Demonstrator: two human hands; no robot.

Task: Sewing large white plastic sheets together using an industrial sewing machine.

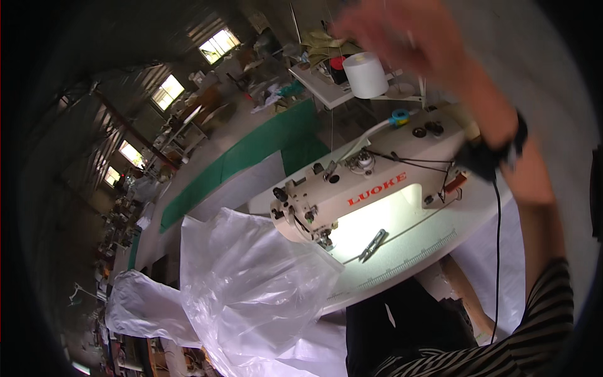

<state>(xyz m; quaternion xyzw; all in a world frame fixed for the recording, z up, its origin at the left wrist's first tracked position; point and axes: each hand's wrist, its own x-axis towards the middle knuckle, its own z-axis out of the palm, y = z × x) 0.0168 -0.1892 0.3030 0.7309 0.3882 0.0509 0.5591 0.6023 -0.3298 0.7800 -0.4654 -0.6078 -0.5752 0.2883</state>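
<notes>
My right hand [408,38] is raised at the top right, smeared by motion, above the sewing machine and close to a white thread cone [365,75]. Its fingers are too blurred to show whether they hold anything. A black strapped device with a cable sits on that wrist. Below the arm stands the white sewing machine [377,182], its lamp lighting the bed. Small metal thread snips [374,245] lie on the machine bed, right of the needle area. Clear plastic sheeting [251,283] drapes over the table's left side, up to the needle end. My left hand is out of view.
A black cable [498,251] hangs from the wrist device past the table edge. White fabric [147,308] is bunched at the lower left. Behind the machine are a green surface [251,157] and another worktable [323,88]. Cluttered benches line the left.
</notes>
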